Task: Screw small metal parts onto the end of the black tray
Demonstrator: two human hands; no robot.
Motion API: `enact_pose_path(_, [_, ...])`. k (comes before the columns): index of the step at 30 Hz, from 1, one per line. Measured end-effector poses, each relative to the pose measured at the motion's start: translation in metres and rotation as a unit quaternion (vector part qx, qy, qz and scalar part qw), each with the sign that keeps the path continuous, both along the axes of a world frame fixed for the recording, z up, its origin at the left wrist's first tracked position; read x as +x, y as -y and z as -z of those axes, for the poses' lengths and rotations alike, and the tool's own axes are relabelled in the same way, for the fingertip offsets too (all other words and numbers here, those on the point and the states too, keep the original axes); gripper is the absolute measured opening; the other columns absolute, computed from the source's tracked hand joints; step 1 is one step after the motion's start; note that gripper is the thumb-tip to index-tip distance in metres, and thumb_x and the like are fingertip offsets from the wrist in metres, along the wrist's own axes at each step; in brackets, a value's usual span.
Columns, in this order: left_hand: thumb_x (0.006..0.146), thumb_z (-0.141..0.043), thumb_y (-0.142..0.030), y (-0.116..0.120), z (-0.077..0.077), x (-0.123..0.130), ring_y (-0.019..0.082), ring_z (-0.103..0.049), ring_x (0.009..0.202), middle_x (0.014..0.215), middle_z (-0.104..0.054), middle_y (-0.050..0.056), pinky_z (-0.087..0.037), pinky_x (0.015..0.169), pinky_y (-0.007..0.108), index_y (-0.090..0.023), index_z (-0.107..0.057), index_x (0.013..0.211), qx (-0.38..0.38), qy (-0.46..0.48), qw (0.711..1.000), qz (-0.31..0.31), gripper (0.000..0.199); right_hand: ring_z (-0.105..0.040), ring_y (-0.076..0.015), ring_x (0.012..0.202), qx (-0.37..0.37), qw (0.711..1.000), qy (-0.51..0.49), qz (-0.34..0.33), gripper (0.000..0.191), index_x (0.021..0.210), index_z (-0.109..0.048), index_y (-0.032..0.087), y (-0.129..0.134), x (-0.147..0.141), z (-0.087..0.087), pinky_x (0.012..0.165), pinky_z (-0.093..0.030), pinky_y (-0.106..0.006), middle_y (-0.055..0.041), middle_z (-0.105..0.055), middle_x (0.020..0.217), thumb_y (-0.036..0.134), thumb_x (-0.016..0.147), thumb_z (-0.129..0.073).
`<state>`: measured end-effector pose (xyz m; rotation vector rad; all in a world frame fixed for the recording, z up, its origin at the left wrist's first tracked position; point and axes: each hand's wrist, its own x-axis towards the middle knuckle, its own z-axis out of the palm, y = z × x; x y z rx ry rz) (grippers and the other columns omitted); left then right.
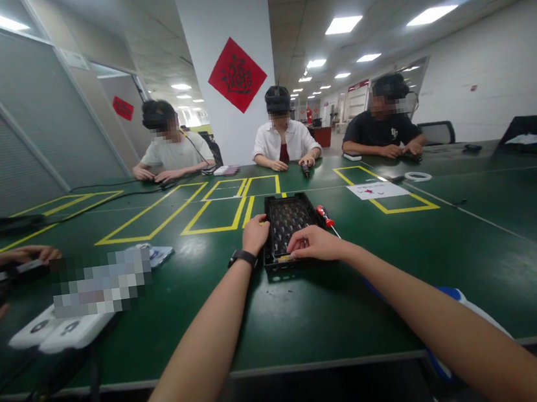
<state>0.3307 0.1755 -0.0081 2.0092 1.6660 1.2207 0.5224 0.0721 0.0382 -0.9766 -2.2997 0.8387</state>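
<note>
Sitting on the green counter [266, 338], just below the middle of the frame: a black tray [279, 267] with rows of small dark pieces [292, 216]. Touched at the left rim by the left hand [255, 234], fingers partly curled; cannot tell whether gripping. Reached into at lower right by the right hand [313, 244], fingers bent and nearly together; cannot tell whether pinching anything. Flanked on the right by a screwdriver [324, 214]. Looks light, stiff, probably smooth; best held by both side walls, kept level.
</note>
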Motion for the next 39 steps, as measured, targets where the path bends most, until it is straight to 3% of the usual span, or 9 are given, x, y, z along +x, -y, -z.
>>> enact_pose_path(9, [0.076,-0.045,-0.017,-0.0031,0.0025,0.0022,0.017,-0.057,0.099,0.107,-0.063,0.008,-0.042,0.089,0.028,-0.015,-0.059,0.107,-0.025,0.055,0.998,0.013,0.034,-0.055,-0.0092,0.059,-0.029,0.999,-0.020,-0.016,0.038,0.096,-0.063,0.010,-0.0032,0.0021,0.0054,0.056,-0.041,-0.019,-0.0043,-0.065,0.071,0.035,0.067,-0.065])
enact_pose_path(14, [0.078,-0.044,-0.020,-0.0037,0.0042,0.0029,0.016,-0.057,0.099,0.107,-0.063,0.007,-0.042,0.089,0.027,-0.015,-0.058,0.108,-0.024,0.059,0.998,0.011,0.033,-0.055,-0.0103,0.060,0.027,0.999,0.030,-0.014,0.031,0.082,-0.070,0.012,-0.0025,0.0026,0.0024,0.055,-0.039,-0.020,-0.0053,-0.066,0.070,0.039,0.068,-0.064])
enact_pose_path(23, [0.077,-0.044,-0.021,-0.0036,0.0041,0.0015,0.017,-0.057,0.096,0.105,-0.063,0.008,-0.042,0.086,0.028,-0.015,-0.058,0.107,-0.025,0.059,0.998,0.015,0.033,-0.052,-0.0087,0.056,0.078,0.996,0.035,0.001,0.026,0.079,-0.071,0.012,0.0001,-0.0003,0.0014,0.053,-0.036,-0.019,-0.0036,-0.065,0.066,0.036,0.071,-0.063])
enact_pose_path(34, [0.078,-0.044,-0.024,-0.0072,0.0074,0.0020,0.017,-0.058,0.091,0.102,-0.064,0.007,-0.043,0.082,0.027,-0.017,-0.057,0.107,-0.028,0.047,0.998,0.007,0.033,-0.053,-0.0092,0.057,0.043,0.999,0.015,0.005,0.027,0.078,-0.068,0.011,0.0014,0.0017,0.0025,0.053,-0.040,-0.019,-0.0040,-0.063,0.065,0.036,0.069,-0.065])
enact_pose_path(39, [0.078,-0.043,-0.025,-0.0098,0.0090,0.0011,0.017,-0.058,0.087,0.097,-0.064,0.007,-0.043,0.079,0.028,-0.017,-0.057,0.106,-0.022,0.041,0.999,0.011,0.032,-0.054,-0.0091,0.058,-0.001,0.999,-0.030,-0.020,0.031,0.089,-0.064,0.011,0.0017,-0.0005,0.0038,0.055,-0.042,-0.020,-0.0038,-0.064,0.070,0.033,0.068,-0.065])
